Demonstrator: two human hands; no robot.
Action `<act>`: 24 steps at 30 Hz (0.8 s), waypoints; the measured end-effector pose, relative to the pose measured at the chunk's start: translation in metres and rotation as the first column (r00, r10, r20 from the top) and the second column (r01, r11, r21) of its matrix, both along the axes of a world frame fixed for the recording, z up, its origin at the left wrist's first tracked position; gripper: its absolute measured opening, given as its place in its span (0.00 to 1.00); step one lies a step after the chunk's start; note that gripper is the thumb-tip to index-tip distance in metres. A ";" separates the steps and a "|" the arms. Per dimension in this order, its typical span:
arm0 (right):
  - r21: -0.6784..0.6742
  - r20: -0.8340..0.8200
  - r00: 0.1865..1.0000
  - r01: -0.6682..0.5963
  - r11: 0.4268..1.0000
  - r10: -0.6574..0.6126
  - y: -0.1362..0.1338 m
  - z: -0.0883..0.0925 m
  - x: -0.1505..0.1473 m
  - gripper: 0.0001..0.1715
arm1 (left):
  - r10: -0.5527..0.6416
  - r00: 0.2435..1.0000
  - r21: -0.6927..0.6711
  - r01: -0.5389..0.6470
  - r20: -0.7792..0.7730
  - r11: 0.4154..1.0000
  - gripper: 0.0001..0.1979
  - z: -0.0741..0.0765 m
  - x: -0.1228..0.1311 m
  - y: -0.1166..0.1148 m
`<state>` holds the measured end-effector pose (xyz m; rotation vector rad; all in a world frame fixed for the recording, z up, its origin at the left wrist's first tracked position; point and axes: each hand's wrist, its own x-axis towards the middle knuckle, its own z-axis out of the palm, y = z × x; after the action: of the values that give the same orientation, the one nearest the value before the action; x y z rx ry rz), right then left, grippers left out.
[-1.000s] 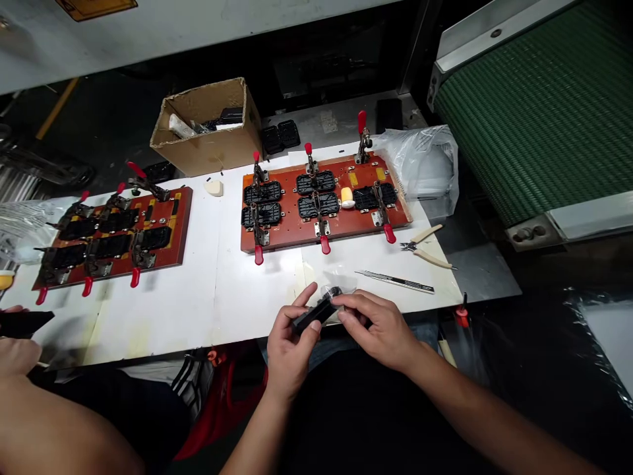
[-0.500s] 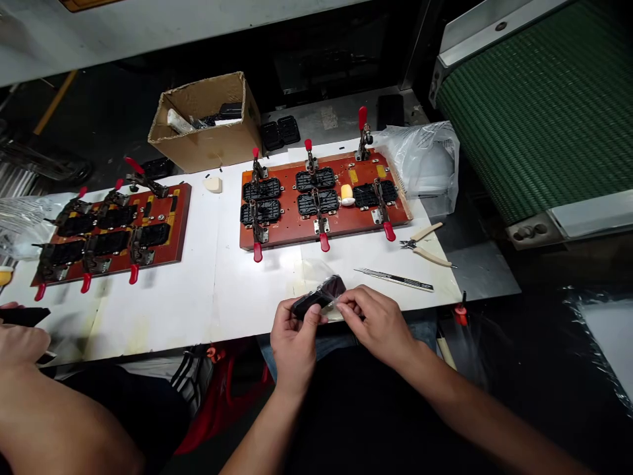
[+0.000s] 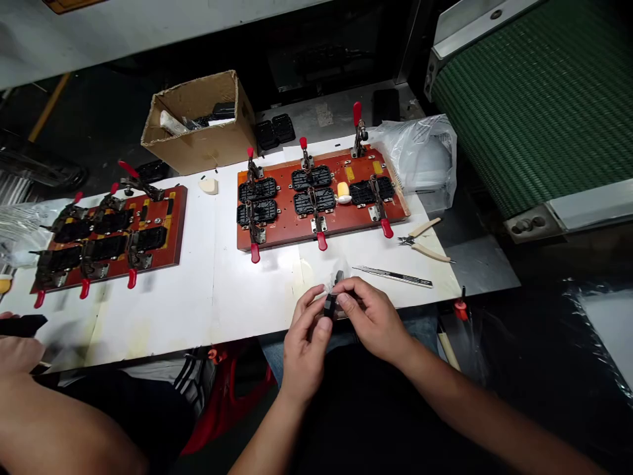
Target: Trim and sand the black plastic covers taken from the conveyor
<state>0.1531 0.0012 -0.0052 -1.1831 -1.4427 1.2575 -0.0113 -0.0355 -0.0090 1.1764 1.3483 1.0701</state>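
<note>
left hand (image 3: 305, 346): I grasp a black plastic part (image 3: 330, 306), steadying it | right hand (image 3: 374, 318): pinching, apparently, clear film (image 3: 328, 280)

The black part (image 3: 330, 305) now points near 1 o'clock instead of 2 o'clock, and shows a thin side, not its wide, dark face. The left hand (image 3: 305, 349) is more toward 3 o'clock, closer to the right hand (image 3: 374, 321). The clear film (image 3: 328, 285) looks more bunched up.

Open cardboard box (image 3: 212, 148) near back; green conveyor belt (image 3: 534, 105) at right
</note>
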 end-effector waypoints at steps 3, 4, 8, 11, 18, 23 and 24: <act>-0.108 -0.148 0.985 -0.105 0.989 0.088 0.004 0.004 0.008 0.08 | 0.042 0.991 -0.111 -0.028 0.129 0.993 0.12 0.004 -0.001 0.000; -0.093 -0.148 0.982 -0.132 0.987 0.118 0.005 0.006 0.010 0.08 | 0.065 0.989 -0.157 -0.045 0.130 0.987 0.13 0.005 -0.001 0.001; 0.101 -0.023 0.971 -0.233 0.967 0.237 0.005 0.014 0.014 0.10 | 0.104 0.993 -0.216 -0.090 0.054 0.972 0.15 0.011 0.002 0.005; 0.233 0.079 0.955 -0.298 0.926 0.287 0.001 0.016 0.009 0.12 | 0.177 0.983 -0.105 -0.172 0.038 0.979 0.14 0.013 0.006 0.007; 0.208 0.071 0.976 -0.216 0.954 0.205 -0.024 0.012 -0.007 0.11 | 0.228 0.965 -0.069 -0.221 0.131 0.973 0.09 0.004 0.002 0.010; -0.479 -0.372 0.924 -0.273 0.834 0.089 -0.036 -0.012 -0.002 0.30 | 0.134 0.925 -0.011 -0.139 0.357 0.990 0.05 0.003 -0.014 0.016; -0.541 -0.458 0.889 -0.276 0.795 -0.003 -0.035 -0.017 -0.001 0.32 | 0.083 0.936 0.006 -0.090 0.343 0.996 0.05 0.004 -0.017 0.016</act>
<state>0.1520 -0.0339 -0.0218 -1.0805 -0.8169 2.0363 -0.0285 -0.0191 -0.0053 0.8999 1.1240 1.2895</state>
